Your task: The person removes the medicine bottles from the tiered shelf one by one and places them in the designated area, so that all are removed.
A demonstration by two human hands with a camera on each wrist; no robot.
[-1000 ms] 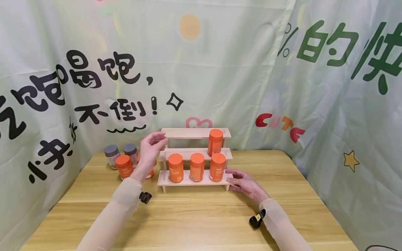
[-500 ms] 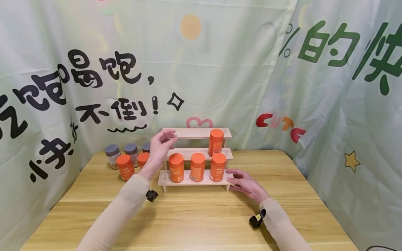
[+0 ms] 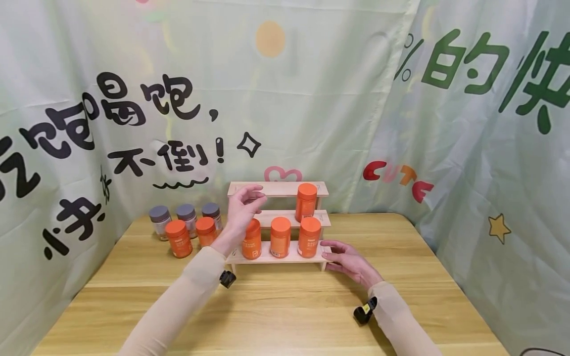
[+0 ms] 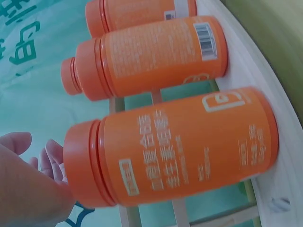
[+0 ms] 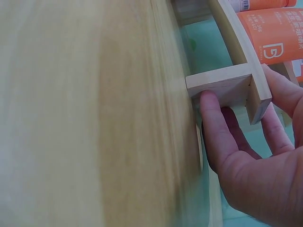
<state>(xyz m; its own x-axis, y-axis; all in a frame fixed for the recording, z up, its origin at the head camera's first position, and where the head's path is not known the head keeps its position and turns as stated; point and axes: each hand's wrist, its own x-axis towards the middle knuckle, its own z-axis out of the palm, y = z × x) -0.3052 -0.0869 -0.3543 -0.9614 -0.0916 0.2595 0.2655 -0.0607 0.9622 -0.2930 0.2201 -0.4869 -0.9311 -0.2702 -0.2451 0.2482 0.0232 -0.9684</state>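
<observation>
Though its jars [image 3: 280, 238] are orange, the rack [image 3: 278, 189] — three-tiered — is pale.

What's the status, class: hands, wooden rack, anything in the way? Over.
Left hand raised, apparently empty. Right hand gripping wooden rack, low on right side. Three orange jars upright along the front, possibly in the way.

1. One wooden table [image 3: 285, 306].
2. One three-tier display stand [image 3: 278, 188].
3. Six orange jars [image 3: 280, 238]: three on the bottom tier, one on the middle tier, two on the table.
4. Three grey-lidded jars [image 3: 187, 220].
5. Two hands: one left hand [image 3: 242, 213], one right hand [image 3: 349, 260].
6. Two beige sleeves [image 3: 178, 301].
7. Two black wrist cameras [image 3: 227, 279].
</observation>
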